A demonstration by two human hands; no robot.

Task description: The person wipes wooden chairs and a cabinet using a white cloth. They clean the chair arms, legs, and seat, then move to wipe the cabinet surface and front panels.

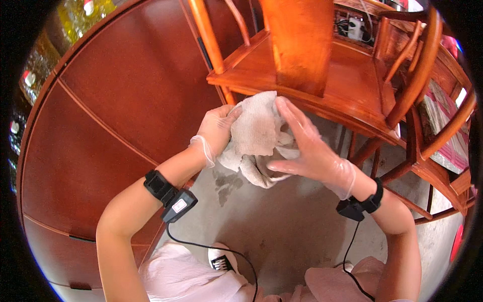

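Observation:
A crumpled pale ribbed cloth (254, 126) hangs in the air before me, with faint greyish marks on it. My left hand (216, 126), in a clear thin glove, pinches its left side between thumb and fingers. On the other side, my right hand (307, 147), also gloved, is spread with thumb and fingers apart. Its fingertips are at the cloth's right edge; whether they touch it I cannot tell. Just beyond the cloth stands a glossy wooden armchair (351, 81), its broad back slat (302, 45) toward me.
A large reddish-brown wooden panelled surface (124, 94) spans the left, with bottles of yellow liquid (81, 20) past its edge. Another wooden chair (419, 154) stands at right. A white power strip (354, 29) lies behind. The concrete floor (279, 222) bears a dark wet patch.

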